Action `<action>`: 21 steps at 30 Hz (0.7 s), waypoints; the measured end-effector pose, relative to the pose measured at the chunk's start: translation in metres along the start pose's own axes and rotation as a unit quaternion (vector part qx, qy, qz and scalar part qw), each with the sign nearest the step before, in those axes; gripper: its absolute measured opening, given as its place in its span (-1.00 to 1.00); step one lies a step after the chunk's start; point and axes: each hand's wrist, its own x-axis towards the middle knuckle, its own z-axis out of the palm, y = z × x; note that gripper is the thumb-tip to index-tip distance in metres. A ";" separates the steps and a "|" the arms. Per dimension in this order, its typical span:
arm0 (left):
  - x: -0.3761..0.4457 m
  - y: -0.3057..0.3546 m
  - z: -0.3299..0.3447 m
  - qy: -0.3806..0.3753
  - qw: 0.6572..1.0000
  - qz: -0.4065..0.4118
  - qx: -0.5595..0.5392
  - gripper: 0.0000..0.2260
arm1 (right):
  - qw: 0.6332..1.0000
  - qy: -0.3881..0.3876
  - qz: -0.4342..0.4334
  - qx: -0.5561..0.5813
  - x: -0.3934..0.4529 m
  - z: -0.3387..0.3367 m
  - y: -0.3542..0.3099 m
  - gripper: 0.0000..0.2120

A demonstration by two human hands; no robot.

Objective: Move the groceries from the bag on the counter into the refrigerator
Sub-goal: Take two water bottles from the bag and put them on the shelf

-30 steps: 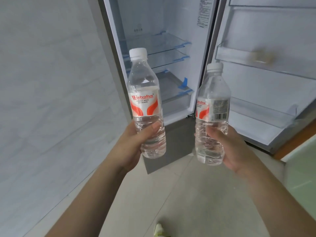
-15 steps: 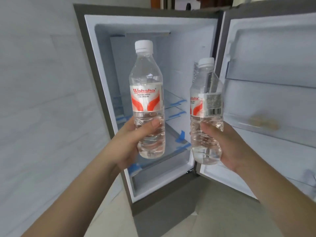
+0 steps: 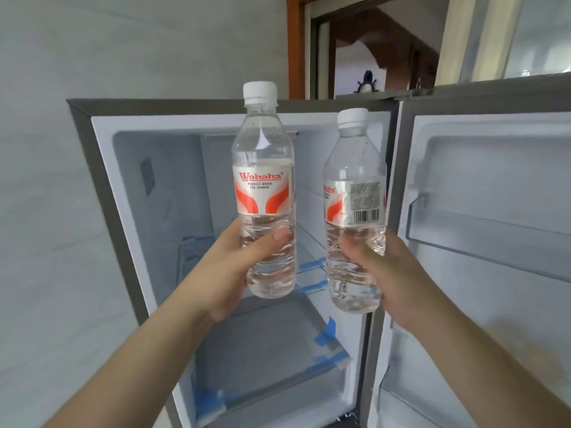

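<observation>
My left hand grips the lower half of a clear water bottle with a white cap and a red-and-white Wahaha label, held upright. My right hand grips a second, matching water bottle, also upright, its barcode turned to me. Both bottles hang in front of the open refrigerator, whose white interior holds glass shelves edged with blue tape. The bag and the counter are out of view.
The refrigerator door stands open on the right with a clear door bin. A pale tiled wall runs along the left. Behind the fridge top is a wooden door frame and a small dark figurine.
The view has tilted upward, so the fridge's top and the doorway behind it now show. Both bottles stay in my hands and sit closer to the fridge opening.
</observation>
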 end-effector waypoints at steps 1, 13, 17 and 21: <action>0.007 -0.003 0.002 0.013 1.000 0.003 0.009 -0.45 | 1.000 -0.001 0.000 0.003 0.009 -0.004 0.004 -0.49; 0.046 -0.066 -0.041 0.160 0.985 -0.017 0.060 -0.57 | 0.999 -0.033 -0.005 0.028 0.106 0.025 0.064 -0.36; 0.059 -0.093 -0.073 0.210 0.976 -0.037 0.035 -0.60 | 1.000 -0.024 -0.002 0.018 0.142 0.055 0.087 -0.45; 0.077 -0.116 -0.098 0.242 0.969 -0.055 0.014 -0.48 | 0.999 -0.045 0.010 -0.014 0.170 0.081 0.105 -0.35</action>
